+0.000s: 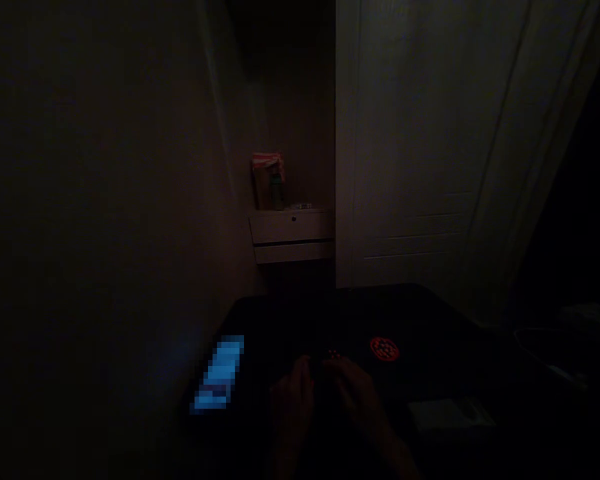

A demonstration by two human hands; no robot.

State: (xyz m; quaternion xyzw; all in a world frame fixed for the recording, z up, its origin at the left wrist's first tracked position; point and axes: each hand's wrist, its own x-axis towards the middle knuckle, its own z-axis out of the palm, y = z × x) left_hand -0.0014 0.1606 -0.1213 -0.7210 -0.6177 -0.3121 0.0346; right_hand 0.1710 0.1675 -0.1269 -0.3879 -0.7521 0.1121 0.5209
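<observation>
The room is very dark. My left hand (294, 387) and my right hand (356, 390) are close together over a dark surface (430, 313), fingers curled toward each other around something small and dark with faint red dots (333, 355). I cannot make out what that thing is. A round red patterned mark (384, 349) lies on the surface just right of my hands. A lit blue phone screen (220, 375) glows to the left of my left hand.
A pale wall shelf with a drawer (291, 235) holds a red-and-white package (267, 175) and a green bottle (278, 191). White door (430, 147) at the right. Pale flat object (450, 413) and cable (545, 360) at the lower right.
</observation>
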